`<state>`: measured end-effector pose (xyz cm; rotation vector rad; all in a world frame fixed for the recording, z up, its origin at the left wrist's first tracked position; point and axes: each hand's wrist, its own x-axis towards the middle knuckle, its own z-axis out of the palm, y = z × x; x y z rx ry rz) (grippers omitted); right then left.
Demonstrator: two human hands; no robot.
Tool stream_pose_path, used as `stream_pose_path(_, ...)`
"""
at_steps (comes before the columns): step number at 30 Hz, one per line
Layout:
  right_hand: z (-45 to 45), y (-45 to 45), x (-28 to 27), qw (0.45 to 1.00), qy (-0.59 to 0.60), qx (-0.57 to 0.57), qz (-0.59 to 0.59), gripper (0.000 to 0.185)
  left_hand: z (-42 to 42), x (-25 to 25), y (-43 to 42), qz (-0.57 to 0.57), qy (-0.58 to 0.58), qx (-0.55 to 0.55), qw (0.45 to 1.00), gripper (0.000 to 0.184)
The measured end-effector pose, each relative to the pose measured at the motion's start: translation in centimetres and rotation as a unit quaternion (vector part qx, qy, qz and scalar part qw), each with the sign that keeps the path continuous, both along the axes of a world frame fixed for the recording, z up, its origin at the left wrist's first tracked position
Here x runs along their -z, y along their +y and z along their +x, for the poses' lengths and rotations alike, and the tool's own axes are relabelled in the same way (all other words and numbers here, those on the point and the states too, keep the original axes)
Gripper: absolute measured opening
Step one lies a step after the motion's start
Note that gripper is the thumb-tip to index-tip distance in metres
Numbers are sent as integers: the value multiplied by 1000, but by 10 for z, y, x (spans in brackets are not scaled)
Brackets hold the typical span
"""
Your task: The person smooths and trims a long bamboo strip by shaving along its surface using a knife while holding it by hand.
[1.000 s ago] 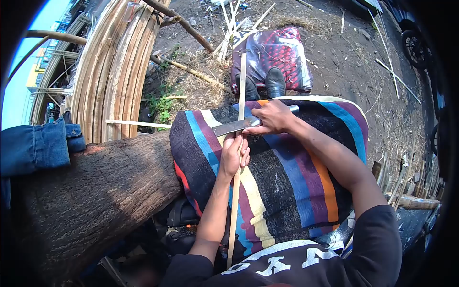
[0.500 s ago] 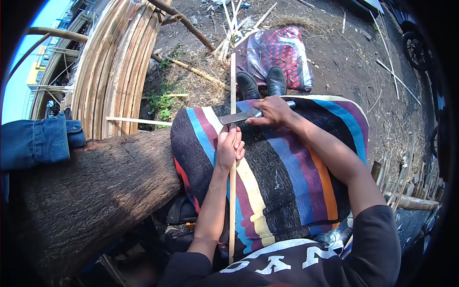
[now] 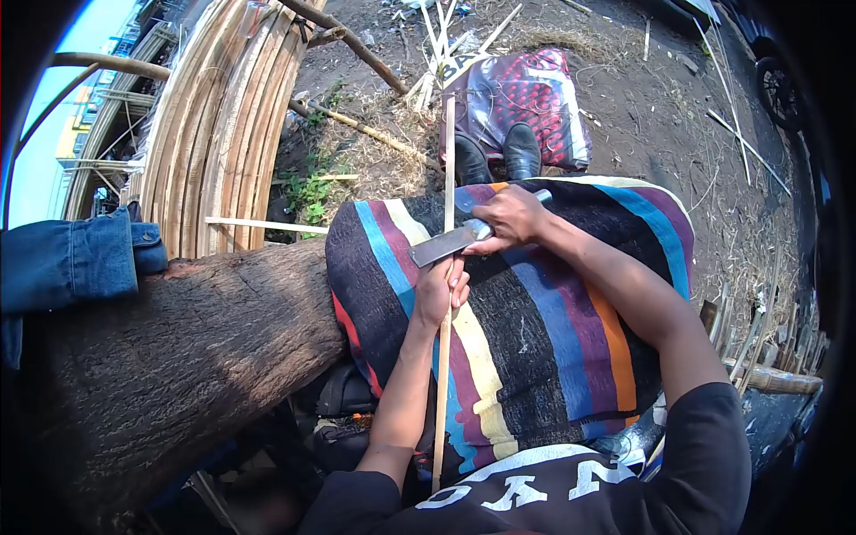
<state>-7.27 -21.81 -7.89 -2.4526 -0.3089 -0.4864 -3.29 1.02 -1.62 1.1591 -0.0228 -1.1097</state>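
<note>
A long, thin pale strip (image 3: 443,374) runs from near my chest out past my knees, over a striped cloth (image 3: 535,330) on my lap. My left hand (image 3: 441,290) is closed round the strip at mid-length. My right hand (image 3: 510,219) is wrapped round the metal handle of a broad flat blade (image 3: 443,246). The blade lies slantwise across the strip, just beyond the fingers of my left hand, and its tip points left. The contact between its edge and the strip is hidden.
A thick log (image 3: 205,348) lies on the left with a denim sleeve (image 3: 80,263) on it. Stacked long strips (image 3: 218,134) curve behind the log. My dark shoes (image 3: 522,152) rest by a printed sheet (image 3: 562,107). A wheel (image 3: 781,92) stands at the far right.
The far part of the strip shifted left, then back right. The blade moved outward, then came back nearer and now slants more steeply. Both hands keep their holds.
</note>
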Motion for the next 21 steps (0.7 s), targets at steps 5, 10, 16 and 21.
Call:
stream_pose_path(5, 13, -24, 8, 960, 165, 216, 70, 79, -4, -9, -3, -4, -68, 21, 997, 20)
stream_pose_path(10, -1, -2, -6, 998, 43, 44, 12, 69, -9, -13, -4, -31, -7, 17, 999, 22)
stream_pose_path(16, 15, -19, 7, 969, 141, 198, 36, 76, 3, -9, -6, -32, -29, 9, 999, 21)
stream_pose_path(21, 5, -33, 1, 997, -17, 51, -57, 67, -15, -15, -3, -51, -2, 29, 998, 20)
